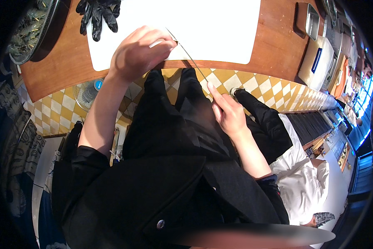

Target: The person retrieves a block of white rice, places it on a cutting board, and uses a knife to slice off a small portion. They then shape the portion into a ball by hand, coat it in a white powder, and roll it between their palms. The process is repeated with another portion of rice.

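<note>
My left hand (139,51) is over the near edge of a white cutting board (217,28), its fingertips pinched at a long thin metal tool (192,60). Whether this is a rod or a blade seen edge-on, I cannot tell. The tool slants from above the board down past the table edge. My right hand (228,112), lower and to the right, holds its near end, index finger stretched along it and the other fingers curled; any handle is hidden. Black gloves (97,17) lie over the board's left corner.
A wooden table (276,46) carries the board. At its left stands a round tray (29,34) of tangled items. A metal pan (312,21) and a lidded plastic container (317,62) are at the right. A fan (86,93) stands below; a person in white (301,186) is beside me on the right.
</note>
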